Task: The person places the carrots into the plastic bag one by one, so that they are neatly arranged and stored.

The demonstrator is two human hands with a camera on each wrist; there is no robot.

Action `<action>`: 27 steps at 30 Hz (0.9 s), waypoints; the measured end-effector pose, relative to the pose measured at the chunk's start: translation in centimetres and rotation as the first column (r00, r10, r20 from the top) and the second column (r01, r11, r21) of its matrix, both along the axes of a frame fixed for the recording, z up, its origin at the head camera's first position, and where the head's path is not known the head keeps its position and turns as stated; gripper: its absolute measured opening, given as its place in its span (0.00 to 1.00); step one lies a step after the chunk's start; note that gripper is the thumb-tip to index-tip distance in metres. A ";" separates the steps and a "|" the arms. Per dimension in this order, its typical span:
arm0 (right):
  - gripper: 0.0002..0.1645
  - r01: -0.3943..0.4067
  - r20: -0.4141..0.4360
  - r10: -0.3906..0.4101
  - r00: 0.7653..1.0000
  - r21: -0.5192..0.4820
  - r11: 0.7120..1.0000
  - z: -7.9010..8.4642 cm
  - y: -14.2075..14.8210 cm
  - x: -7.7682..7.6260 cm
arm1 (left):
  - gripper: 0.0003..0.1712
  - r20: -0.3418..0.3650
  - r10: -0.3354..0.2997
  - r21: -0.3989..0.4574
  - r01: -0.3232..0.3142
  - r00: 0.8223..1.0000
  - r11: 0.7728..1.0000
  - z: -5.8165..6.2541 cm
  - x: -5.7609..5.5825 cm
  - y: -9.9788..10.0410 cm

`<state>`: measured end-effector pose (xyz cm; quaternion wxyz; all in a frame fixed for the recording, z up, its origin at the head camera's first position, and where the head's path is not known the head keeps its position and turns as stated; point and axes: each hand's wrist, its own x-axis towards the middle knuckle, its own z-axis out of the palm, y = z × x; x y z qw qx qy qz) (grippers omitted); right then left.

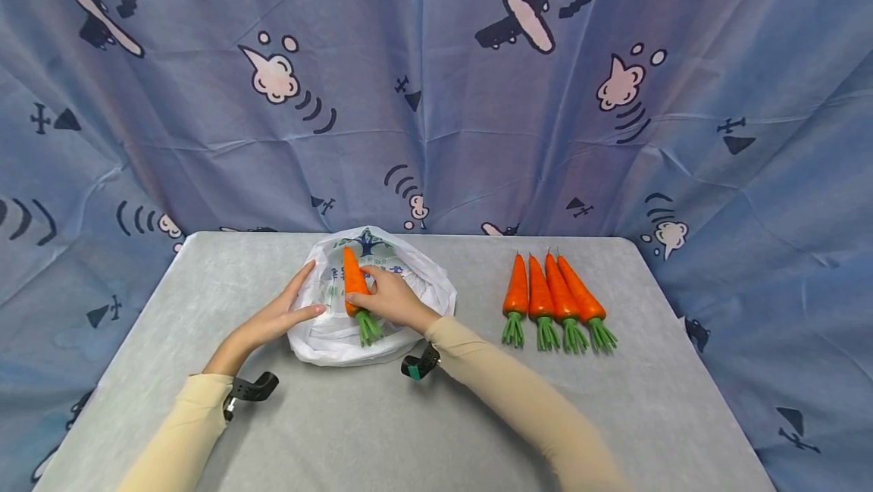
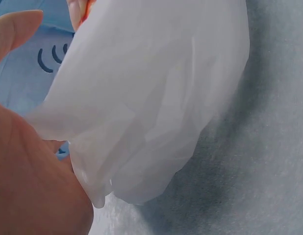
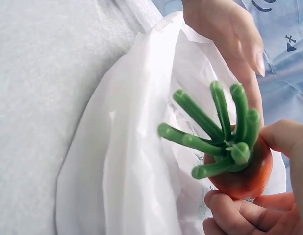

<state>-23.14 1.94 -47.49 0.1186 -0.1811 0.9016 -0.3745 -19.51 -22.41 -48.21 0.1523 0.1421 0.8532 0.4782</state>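
An orange carrot [image 1: 352,278] with green stem stubs is gripped between the thumb and fingers of my right hand [image 1: 397,299], over the mouth of a white plastic bag [image 1: 326,348]. Its tip points away from me and its stubs [image 3: 210,142] toward me. At the bag's left rim is my left hand [image 1: 273,319], fingers extended and thumb spread apart, with the palm facing the bag. In the left wrist view the bag's side [image 2: 156,98] covers part of the left fingers. Print and a dark tree picture show on the bag's inner far wall.
Several more carrots [image 1: 539,296] lie side by side on the right of the grey-white table [image 1: 382,431], stubs toward me. Behind the table hangs a blue curtain [image 1: 436,83] with aeroplane prints. Each wrist wears a dark strap with a small camera.
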 end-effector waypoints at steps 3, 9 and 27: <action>0.43 0.007 0.013 -0.007 1.000 -0.006 1.000 -0.2 -0.4 -0.1 | 0.53 -0.004 -0.004 0.013 0.004 1.000 1.000 0.1 0.0 0.0; 0.44 0.028 0.038 -0.028 0.999 -0.009 1.000 -0.4 -1.3 -0.2 | 0.53 -0.003 -0.003 0.025 0.003 1.000 1.000 0.1 0.0 0.1; 0.43 0.035 0.003 -0.035 0.999 -0.001 0.999 -1.3 -3.7 0.0 | 0.52 0.009 -0.003 0.037 0.003 1.000 0.999 -0.3 0.0 0.0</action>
